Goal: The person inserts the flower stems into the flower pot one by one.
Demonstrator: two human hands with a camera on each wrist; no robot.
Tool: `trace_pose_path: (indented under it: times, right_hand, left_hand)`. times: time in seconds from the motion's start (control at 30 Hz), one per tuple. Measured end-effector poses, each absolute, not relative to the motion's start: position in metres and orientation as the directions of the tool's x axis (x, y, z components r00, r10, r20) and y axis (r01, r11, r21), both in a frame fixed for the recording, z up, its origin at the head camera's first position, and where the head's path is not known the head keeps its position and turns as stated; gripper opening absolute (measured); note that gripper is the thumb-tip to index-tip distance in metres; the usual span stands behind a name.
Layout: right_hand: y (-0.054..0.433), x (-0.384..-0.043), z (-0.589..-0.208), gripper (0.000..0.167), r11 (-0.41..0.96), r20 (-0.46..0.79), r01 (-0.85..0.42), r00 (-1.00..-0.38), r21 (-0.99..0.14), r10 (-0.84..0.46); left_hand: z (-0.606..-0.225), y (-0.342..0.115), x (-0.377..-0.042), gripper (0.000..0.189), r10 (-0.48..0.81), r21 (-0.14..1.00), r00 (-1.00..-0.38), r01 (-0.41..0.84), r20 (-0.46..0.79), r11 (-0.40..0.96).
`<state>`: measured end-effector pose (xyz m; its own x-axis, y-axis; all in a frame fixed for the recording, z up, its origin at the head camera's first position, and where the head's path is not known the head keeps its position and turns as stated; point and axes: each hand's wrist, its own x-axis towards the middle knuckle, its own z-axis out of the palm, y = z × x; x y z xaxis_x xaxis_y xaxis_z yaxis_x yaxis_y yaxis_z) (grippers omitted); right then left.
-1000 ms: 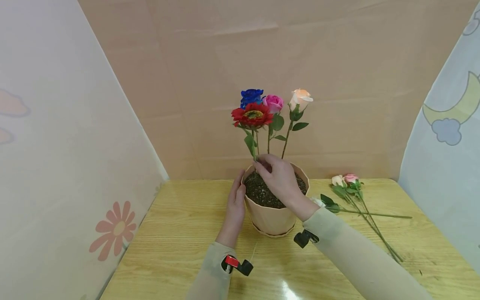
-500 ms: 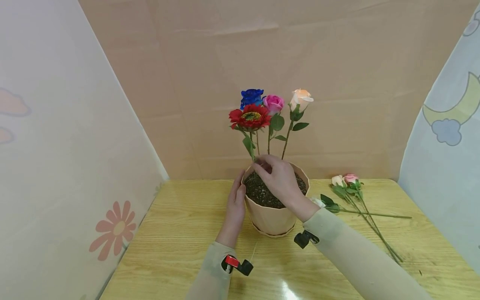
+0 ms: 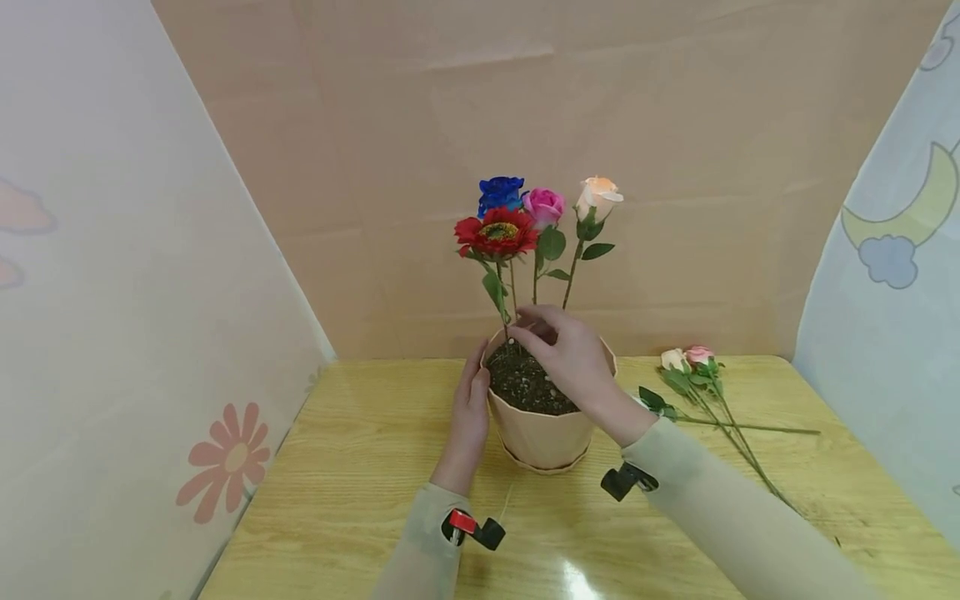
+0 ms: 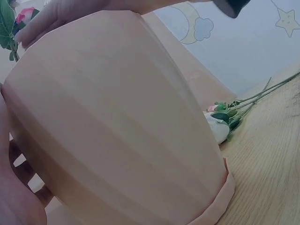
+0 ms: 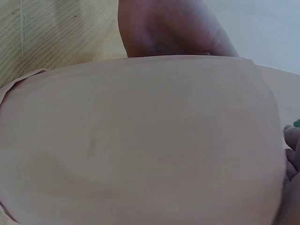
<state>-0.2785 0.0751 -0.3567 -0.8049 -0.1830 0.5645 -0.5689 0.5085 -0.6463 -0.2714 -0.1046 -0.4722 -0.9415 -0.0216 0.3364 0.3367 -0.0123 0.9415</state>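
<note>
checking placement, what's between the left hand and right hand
The head view shows the pot rim and dark soil between the left hand and right hand.

The back is closed off by a tan, lightly creased wall (image 3: 390,125), flanked by two pale walls — the left wall (image 3: 112,350) is printed with a pinkish flower (image 3: 235,457), the right wall (image 3: 847,325) with a yellow moon (image 3: 936,200) and a bluish cloud (image 3: 887,260). Below, light wood grain is shown by the table (image 3: 360,467), where a bright glare (image 3: 577,581) is reflected.
</note>
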Motion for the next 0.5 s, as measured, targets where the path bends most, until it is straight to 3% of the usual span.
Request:
trace_pose_path:
  times: [0.27, 0.5]
  right_hand:
    - [0.110, -0.269, -0.349, 0.036, 0.492, 0.507, -0.510, -0.848, -0.706, -0.151]
    - [0.153, -0.256, -0.346, 0.036, 0.598, 0.514, -0.465, -0.852, -0.653, -0.101]
  left_hand:
    - [-0.470, -0.104, -0.272, 0.054, -0.027, 0.940, -0.939, 0.342, 0.342, -0.004]
    - [-0.468, -0.104, -0.270, 0.054, -0.019, 0.936, -0.937, 0.350, 0.350, -0.022]
